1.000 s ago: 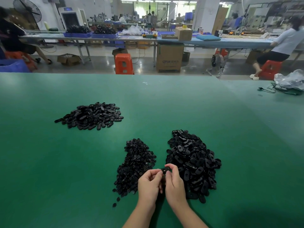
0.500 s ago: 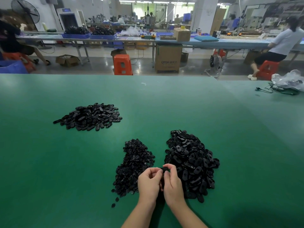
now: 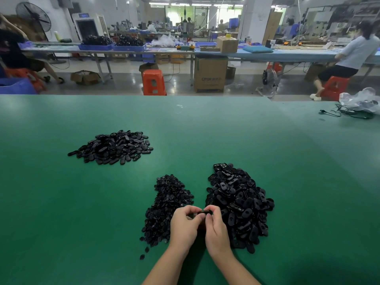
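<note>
Green table (image 3: 287, 182) fills the near field. Biggest heap of black oval shells (image 3: 240, 202) sits near right. A flatter heap of similar pieces (image 3: 115, 147) lies far left, well apart. A narrow heap of smaller black bits (image 3: 168, 204) lies near centre, just left of the hands. Left hand (image 3: 185, 225) and right hand (image 3: 216, 229) meet between the two near heaps, fingers curled. Both pinch one small black part (image 3: 205, 212) at the fingertips, above the table.
</note>
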The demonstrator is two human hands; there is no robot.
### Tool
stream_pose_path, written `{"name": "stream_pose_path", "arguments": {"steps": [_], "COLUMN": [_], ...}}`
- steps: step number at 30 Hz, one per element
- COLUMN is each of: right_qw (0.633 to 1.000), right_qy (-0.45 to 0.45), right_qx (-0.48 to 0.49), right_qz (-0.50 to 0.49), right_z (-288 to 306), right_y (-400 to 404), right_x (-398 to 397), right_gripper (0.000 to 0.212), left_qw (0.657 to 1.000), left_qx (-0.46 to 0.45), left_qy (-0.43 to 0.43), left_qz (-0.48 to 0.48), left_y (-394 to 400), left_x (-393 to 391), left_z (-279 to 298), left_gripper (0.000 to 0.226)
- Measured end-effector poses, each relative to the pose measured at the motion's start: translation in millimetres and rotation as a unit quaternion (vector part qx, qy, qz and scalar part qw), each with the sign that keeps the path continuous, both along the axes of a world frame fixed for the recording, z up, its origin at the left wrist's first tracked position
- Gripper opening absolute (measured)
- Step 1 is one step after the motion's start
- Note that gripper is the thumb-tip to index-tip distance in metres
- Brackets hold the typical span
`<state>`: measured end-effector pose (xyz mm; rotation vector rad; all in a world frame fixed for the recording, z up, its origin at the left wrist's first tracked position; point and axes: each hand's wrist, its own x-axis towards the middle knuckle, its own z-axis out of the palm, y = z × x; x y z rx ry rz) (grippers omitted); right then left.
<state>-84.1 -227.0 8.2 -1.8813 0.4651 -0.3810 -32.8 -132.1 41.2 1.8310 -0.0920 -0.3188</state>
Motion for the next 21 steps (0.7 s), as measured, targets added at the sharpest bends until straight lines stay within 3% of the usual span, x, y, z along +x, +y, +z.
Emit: {"name": "stream_pose_path", "arguments": {"steps": [5,21], "right_qw": [1.0,1.0], "right_qy": [0.008,0.016], "right_qx": [-0.001,-0.022], "right_qz": [0.018,0.011], "right_z": [2,0], "right_y": [-3,-4], "right_x": [2,4], "right_gripper": [0.023,0.02], "left_qw": [0.999,0.999], "left_qx": [0.039,0.029], "left_qy": [-0.024,0.029], "left_qz": [-0.011,-0.016], "left_y": [6,6], "left_x": [7,3], "left_z": [3,-2], "left_gripper": [0.011,0.016]}}
